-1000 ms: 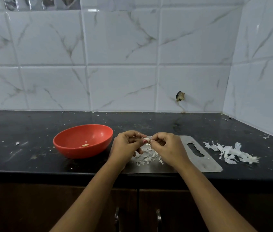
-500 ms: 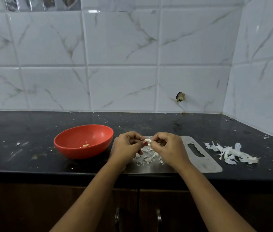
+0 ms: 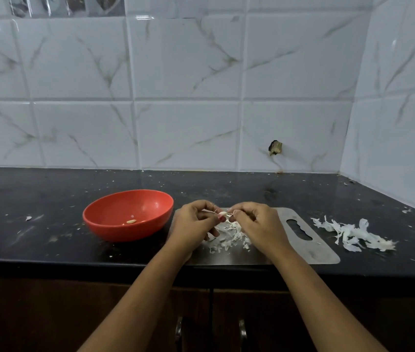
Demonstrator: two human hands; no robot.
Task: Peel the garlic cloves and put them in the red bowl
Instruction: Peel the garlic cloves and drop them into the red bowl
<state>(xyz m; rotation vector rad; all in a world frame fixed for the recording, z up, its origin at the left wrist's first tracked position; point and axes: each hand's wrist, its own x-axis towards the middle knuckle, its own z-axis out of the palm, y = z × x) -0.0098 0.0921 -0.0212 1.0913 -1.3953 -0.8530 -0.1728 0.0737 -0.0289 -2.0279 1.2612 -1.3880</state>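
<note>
A small white garlic clove (image 3: 222,213) is pinched between both hands above a steel cutting board (image 3: 303,246). My left hand (image 3: 194,223) holds its left end with curled fingers. My right hand (image 3: 257,224) pinches its right end, where a bit of skin sticks out. Loose peels (image 3: 228,239) lie on the board just beneath the hands. The red bowl (image 3: 115,207) stands to the left of my left hand on the black counter, with one peeled clove (image 3: 131,221) inside.
A second heap of white peels (image 3: 353,233) lies on the counter right of the board. White tiled walls close the back and the right side. The counter's front edge runs just below the board, with cabinet doors and handles (image 3: 179,329) under it.
The hands have stayed in place over the board; the fingers shifted slightly on the clove, which now shows a little more between them.
</note>
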